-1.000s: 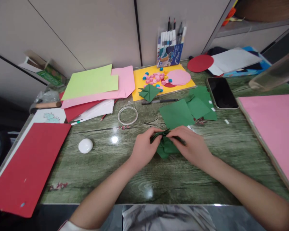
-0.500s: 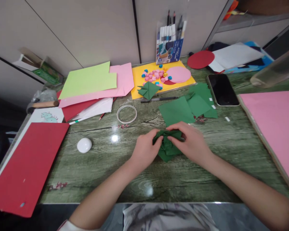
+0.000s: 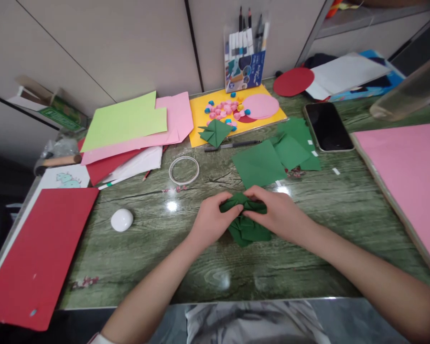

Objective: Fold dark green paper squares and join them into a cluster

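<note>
A dark green folded paper piece (image 3: 249,229), creased into several layers, lies near the middle of the table between my hands. My left hand (image 3: 215,213) pinches its left upper part between thumb and fingers. On the other side my right hand (image 3: 272,206) grips its right upper part, the two thumbs almost meeting over the folds. Parts of the piece are hidden under my fingers. Just beyond are flat green paper sheets (image 3: 260,164). Farther back, a smaller folded green paper piece (image 3: 217,133) rests on the edge of a yellow sheet (image 3: 196,136).
Left stand a white egg-shaped object (image 3: 122,220), a tape ring (image 3: 184,170) and a red sheet (image 3: 39,253). Light green paper (image 3: 125,119) tops a paper stack. A black pen (image 3: 232,146), a phone (image 3: 328,127) and a pink pad (image 3: 404,186) lie behind and right.
The folded green paper has tilted and turned slightly between my hands, its lower layers spreading toward me. Both hands keep their hold. The whole view has shifted a little.
</note>
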`<control>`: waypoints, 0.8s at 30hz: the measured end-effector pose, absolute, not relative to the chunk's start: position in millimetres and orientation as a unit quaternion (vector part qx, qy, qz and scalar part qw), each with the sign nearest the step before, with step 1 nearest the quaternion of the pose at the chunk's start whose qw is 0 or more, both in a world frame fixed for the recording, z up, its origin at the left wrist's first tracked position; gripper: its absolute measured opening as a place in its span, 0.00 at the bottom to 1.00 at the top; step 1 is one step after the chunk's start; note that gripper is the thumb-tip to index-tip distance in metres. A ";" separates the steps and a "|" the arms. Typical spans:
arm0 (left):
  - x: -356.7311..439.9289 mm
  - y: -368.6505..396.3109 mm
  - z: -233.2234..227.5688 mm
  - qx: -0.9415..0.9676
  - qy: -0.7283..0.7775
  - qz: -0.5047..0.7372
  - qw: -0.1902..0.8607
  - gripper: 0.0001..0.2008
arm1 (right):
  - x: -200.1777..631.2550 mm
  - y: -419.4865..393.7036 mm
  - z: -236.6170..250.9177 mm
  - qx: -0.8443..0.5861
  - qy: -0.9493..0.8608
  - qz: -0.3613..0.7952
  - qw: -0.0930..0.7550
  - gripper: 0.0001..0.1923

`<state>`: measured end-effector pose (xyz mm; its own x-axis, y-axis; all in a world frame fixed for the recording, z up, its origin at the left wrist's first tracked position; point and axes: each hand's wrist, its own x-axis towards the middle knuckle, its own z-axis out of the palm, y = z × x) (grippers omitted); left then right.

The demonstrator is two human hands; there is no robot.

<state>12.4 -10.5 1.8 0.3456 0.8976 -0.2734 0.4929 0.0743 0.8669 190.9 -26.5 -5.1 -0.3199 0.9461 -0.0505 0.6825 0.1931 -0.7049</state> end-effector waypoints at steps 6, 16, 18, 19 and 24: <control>8.3 -8.5 3.4 0.612 0.492 0.245 0.569 0.05 | 192.9 -27.3 -3.1 -0.541 -0.749 0.310 0.225 0.10; 15.1 -15.2 1.9 0.639 0.533 0.254 0.493 0.12 | 191.8 -30.4 -5.3 -0.521 -0.773 0.288 0.219 0.10; 16.0 -15.7 2.1 0.637 0.542 0.255 0.484 0.12 | 190.5 -31.1 -3.8 -0.524 -0.768 0.299 0.214 0.12; 16.4 -16.1 2.5 0.635 0.545 0.257 0.483 0.12 | 190.0 -31.4 -3.1 -0.525 -0.766 0.305 0.211 0.14; 19.0 -20.5 5.7 0.639 0.547 0.260 0.474 0.13 | 188.6 -31.8 -4.0 -0.536 -0.761 0.301 0.210 0.15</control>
<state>19.0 -20.5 5.7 0.2662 0.9458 -0.1859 0.4524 0.0477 0.8906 188.6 -31.8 -4.0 -0.3381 0.9411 -0.0023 0.6883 0.2456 -0.6826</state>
